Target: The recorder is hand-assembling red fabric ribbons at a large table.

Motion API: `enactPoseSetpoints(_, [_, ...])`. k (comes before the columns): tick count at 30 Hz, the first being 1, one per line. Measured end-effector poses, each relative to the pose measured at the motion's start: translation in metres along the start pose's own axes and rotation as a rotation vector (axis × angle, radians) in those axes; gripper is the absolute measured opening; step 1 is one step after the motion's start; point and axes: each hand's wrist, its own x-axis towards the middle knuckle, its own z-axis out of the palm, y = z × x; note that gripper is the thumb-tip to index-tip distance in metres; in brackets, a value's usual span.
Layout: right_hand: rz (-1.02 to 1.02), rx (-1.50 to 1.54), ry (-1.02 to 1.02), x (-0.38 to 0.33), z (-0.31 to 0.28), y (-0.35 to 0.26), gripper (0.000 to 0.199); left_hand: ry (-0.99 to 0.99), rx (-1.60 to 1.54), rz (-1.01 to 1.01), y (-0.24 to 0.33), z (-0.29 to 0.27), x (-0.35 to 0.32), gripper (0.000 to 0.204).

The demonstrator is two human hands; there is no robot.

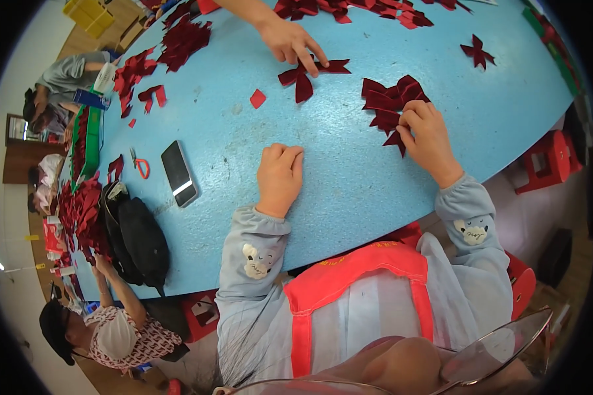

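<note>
My left hand (280,179) rests on the blue table (224,230) with its fingers curled in, and nothing shows in them. At the near edge of a small pile of dark red velvet bows (389,99), my right hand (429,139) pinches a dark red bow (395,140) between thumb and fingers. Part of that bow is hidden under the hand. Across the table, another person's hand (290,45) presses fingertips on a separate dark red bow (303,84). A small red fabric piece (257,99) lies left of that bow.
On the left lie a phone (178,172), orange-handled scissors (140,164) and a black pouch (137,234). More red fabric pieces (186,45) are heaped at the far left. A single bow (478,52) lies far right. A co-worker (115,322) sits at the left; red stools (548,161) stand right.
</note>
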Motion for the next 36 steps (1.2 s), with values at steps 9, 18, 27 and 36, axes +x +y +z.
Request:
enactPoseSetpoints(9, [-0.072, 0.091, -0.064, 0.03, 0.02, -0.015, 0.008, 0.062, -0.08, -0.036, 0.0, 0.003, 0.033, 0.019])
enactPoseSetpoints(18, [-0.14, -0.023, -0.072, 0.095, 0.066, 0.025, 0.011, -0.057, 0.327, 0.081, -0.012, 0.036, 0.079, 0.014])
enactPoseSetpoints(27, [-0.112, -0.056, -0.312, 0.129, 0.098, 0.045, 0.018, -0.061, 0.385, 0.124, -0.03, 0.043, 0.09, 0.009])
enactPoseSetpoints(36, [-0.295, 0.358, -0.255, 0.15, 0.129, 0.029, 0.033, -0.13, 0.304, 0.323, -0.033, 0.007, 0.055, 0.012])
